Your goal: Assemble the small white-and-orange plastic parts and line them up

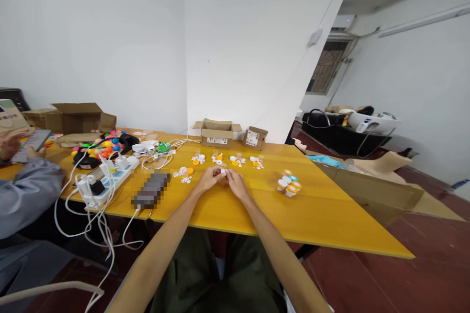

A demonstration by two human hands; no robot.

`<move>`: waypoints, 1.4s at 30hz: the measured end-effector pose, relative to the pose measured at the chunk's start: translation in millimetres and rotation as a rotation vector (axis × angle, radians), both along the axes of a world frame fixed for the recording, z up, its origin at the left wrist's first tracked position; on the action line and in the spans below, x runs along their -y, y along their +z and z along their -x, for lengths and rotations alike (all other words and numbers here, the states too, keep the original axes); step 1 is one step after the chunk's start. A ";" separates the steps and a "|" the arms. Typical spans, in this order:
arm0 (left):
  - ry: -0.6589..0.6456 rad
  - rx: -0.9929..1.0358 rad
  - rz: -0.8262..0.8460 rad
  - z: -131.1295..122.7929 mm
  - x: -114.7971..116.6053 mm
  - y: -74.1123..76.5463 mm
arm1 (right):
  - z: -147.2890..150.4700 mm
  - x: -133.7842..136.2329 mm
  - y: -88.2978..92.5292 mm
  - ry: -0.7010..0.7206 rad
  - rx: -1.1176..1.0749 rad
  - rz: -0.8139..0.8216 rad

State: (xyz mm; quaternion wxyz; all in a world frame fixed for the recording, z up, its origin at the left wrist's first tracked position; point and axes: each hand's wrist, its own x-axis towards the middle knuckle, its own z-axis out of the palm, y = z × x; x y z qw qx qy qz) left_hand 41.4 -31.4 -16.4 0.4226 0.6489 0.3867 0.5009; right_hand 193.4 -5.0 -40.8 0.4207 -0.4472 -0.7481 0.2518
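My left hand (208, 179) and my right hand (237, 183) meet over the table, fingertips closed together around a small white piece with dark marks (223, 171). Its exact kind is too small to make out. An orange part shows partly behind my right hand. To the left of my hands lies a group of small white pieces (179, 174) with an orange lid (190, 170). Farther back sit several similar groups, each with white pieces, an orange lid (234, 163) and a small clear cup (215, 153). At right, several small jars with orange, white and teal lids (289, 183) stand clustered.
Two cardboard boxes (216, 133) (254, 138) stand by the wall. Left are a phone (152, 190), a power strip (110, 183) with trailing white cables, and colourful balls (110, 145). A person's hand holds a phone (35, 144) at far left. The table's front edge (293, 239) is near.
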 end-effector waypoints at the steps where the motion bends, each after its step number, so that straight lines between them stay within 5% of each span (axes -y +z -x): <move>1: 0.000 0.009 0.003 0.2 -0.4 -0.4 | 0.2 0.3 0.1 0.006 0.006 -0.003; 42: -0.001 0.108 0.090 7.3 -1.6 1.7 | -2.6 2.2 0.7 0.082 0.079 -0.002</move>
